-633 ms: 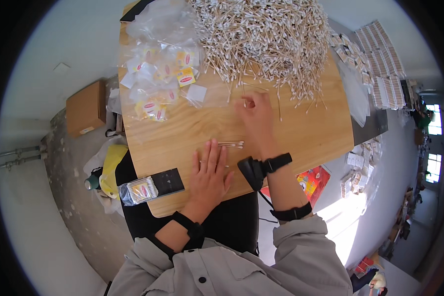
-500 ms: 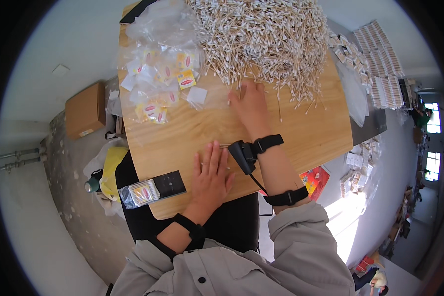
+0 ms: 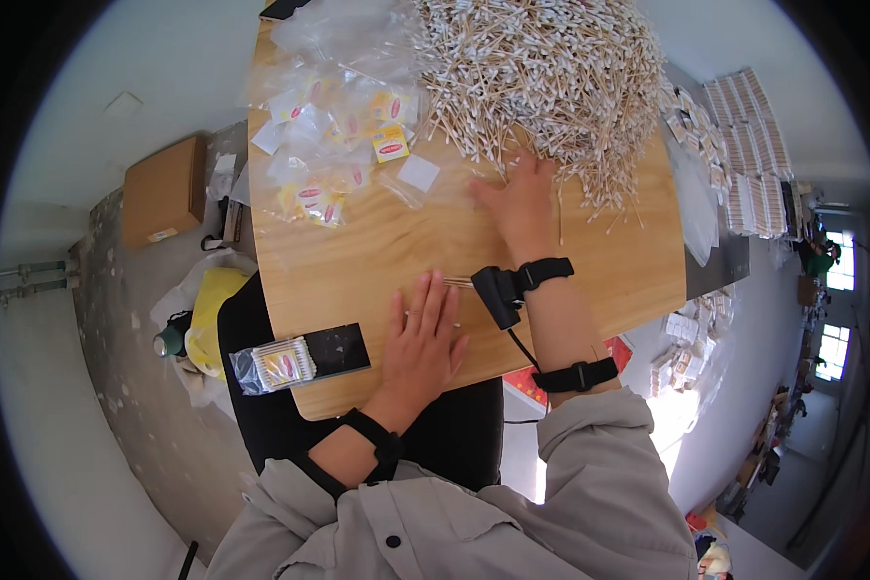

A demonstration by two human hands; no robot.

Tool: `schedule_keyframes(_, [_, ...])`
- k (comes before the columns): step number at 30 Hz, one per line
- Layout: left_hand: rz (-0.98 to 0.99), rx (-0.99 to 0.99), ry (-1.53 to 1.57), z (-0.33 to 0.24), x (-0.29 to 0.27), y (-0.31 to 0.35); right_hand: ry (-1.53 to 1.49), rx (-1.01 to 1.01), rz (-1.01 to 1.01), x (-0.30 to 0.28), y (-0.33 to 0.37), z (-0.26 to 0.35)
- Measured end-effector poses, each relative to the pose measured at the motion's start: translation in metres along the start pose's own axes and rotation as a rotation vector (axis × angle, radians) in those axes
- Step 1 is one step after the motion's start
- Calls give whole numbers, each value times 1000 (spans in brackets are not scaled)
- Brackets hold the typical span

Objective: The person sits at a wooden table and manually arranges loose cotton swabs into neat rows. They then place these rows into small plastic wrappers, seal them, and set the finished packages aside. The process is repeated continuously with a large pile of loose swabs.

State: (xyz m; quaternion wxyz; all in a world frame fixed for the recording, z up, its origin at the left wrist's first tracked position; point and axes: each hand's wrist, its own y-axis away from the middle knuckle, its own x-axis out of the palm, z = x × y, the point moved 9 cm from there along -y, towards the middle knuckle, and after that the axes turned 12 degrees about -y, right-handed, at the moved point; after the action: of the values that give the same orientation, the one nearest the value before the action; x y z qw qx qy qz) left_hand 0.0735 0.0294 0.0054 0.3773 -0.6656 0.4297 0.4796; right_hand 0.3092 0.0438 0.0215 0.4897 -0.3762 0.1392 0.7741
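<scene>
A big heap of cotton swabs [image 3: 551, 72] with wooden sticks covers the far right of the wooden table [image 3: 358, 261]. At its near edge my right hand [image 3: 524, 198] reaches in, thumb held apart from the fingers, fingertips touching loose swabs. My left hand [image 3: 422, 333] lies flat near the table's front edge, fingers stretched out. A few swab sticks [image 3: 457, 281] poke out from beside its fingertips, partly hidden under the hand. Left of it, a clear pack of swabs [image 3: 282, 365] with a yellow label rests on a black flat plate [image 3: 340, 349].
Clear plastic bags [image 3: 343, 97] with yellow label cards [image 3: 391, 143] spread over the far left of the table. A cardboard box [image 3: 164, 191] and a yellow bag [image 3: 206, 314] stand left on the floor. Stacked swab packs [image 3: 749, 145] stand beyond the table's right side.
The whole view has shifted a little. My right hand has moved slightly right along the heap's edge, its thumb and fingers spreading. My left hand stays flat in nearly the same place.
</scene>
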Motion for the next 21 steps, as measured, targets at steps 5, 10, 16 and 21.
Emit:
schedule_keyframes(5, [7,7,16,-1,3,0,98,-86,-41,23,16,26])
schedule_keyframes(10, [-13,9,14,0,-1,-1,-35,-30,-46,24,13,21])
schedule_keyframes(16, [1,3,3,-3,0,-1,-166,52,-44,10,-12,-17])
schedule_keyframes(21, [6,20,-21,-5,0,-1,-77,-46,-61,6,-18,-27])
